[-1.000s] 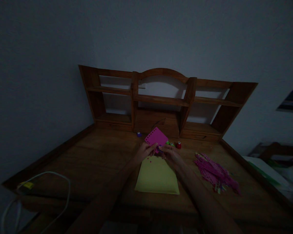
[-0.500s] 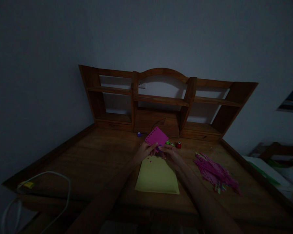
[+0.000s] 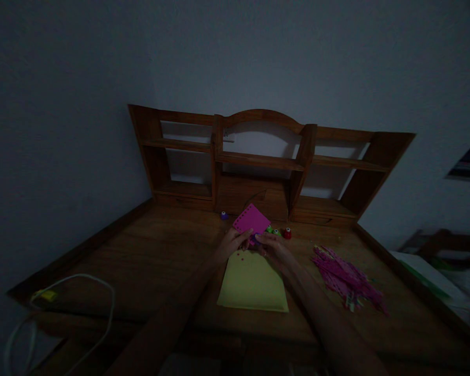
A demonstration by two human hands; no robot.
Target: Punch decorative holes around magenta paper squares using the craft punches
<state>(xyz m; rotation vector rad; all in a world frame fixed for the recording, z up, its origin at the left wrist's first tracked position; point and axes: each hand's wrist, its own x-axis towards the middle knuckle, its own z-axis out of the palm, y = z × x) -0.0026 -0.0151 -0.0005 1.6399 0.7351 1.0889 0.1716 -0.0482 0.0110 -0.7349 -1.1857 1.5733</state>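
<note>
My left hand pinches the lower edge of a pink sheet of paper that has a row of holes along its upper left edge. Closed around a small purple craft punch, my right hand presses it at the sheet's lower edge. Both hands are above the far end of a stack of yellow paper. A few tiny pink cut-outs lie on the yellow paper just below the hands. The fingertips partly hide the punch.
Behind the hands stand another purple punch, two green punches and a red punch. A heap of punched pink strips lies to the right. A wooden shelf unit backs the desk; a white cable loops at the left.
The hands, pink sheet and purple punch stay in nearly the same place. The whole view has shifted very slightly.
</note>
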